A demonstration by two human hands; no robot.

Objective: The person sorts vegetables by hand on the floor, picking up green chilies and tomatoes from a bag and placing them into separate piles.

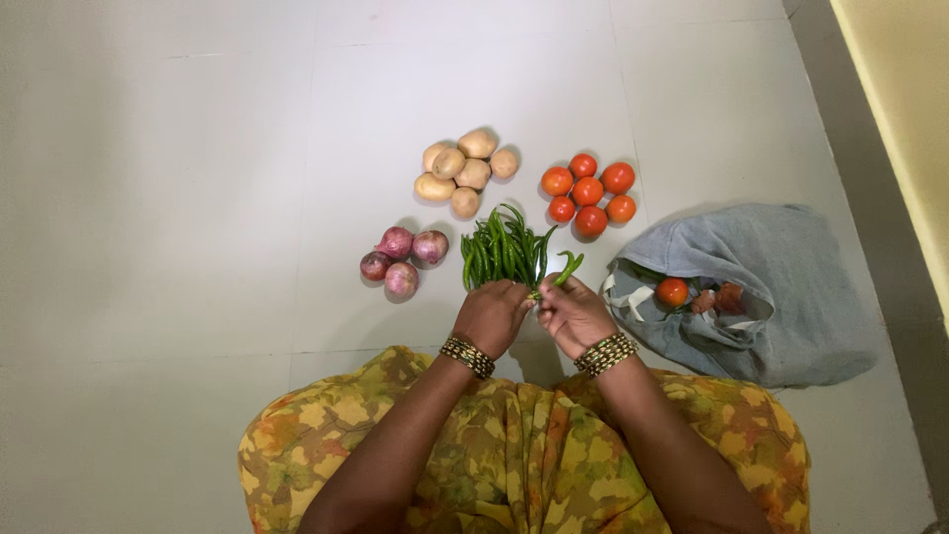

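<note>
A pile of green chillies (502,249) lies on the pale tiled floor in front of me. My left hand (490,314) rests closed on the near end of the pile, gripping the stalks. Just to its right, my right hand (570,314) holds a single curved green chilli (567,267) by its stem end, the tip pointing up and away. Both wrists wear beaded bangles. My lap, draped in yellow-green patterned cloth, fills the bottom of the view.
Potatoes (463,170) are heaped beyond the chillies, tomatoes (590,192) to their right, red onions (400,259) to the left. A grey cloth bag (771,287) lies open at the right with a tomato (672,291) and other items inside. A wall edge (890,119) runs along the far right.
</note>
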